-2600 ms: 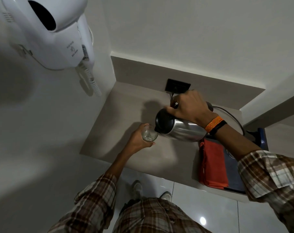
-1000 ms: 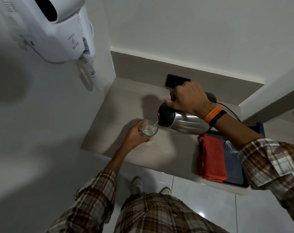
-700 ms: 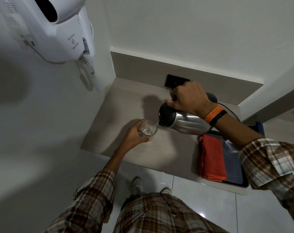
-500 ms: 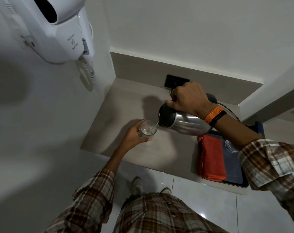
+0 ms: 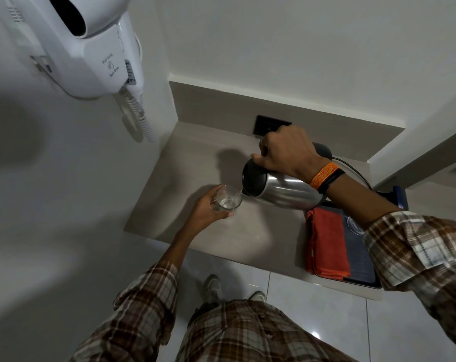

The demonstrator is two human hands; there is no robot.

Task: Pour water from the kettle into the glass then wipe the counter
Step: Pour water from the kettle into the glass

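My right hand (image 5: 287, 150) grips the handle of a steel kettle (image 5: 284, 190) with a black lid, tipped to the left. A thin stream of water runs from its spout into a clear glass (image 5: 228, 198). My left hand (image 5: 204, 211) holds that glass from the left side, just above the beige counter (image 5: 185, 163). Some water sits in the glass. A folded orange cloth (image 5: 326, 242) lies on a dark tray (image 5: 360, 259) at the counter's right end.
A white wall hair dryer (image 5: 91, 43) with a coiled cord hangs high on the left wall. A black socket plate (image 5: 263, 124) sits on the back wall. The kettle cord (image 5: 357, 171) trails right. Another glass (image 5: 353, 226) lies on the tray. White floor tiles lie below.
The kettle has tipped until water flows into the glass. Both hands have stayed almost in place over the last second while the pour goes on.
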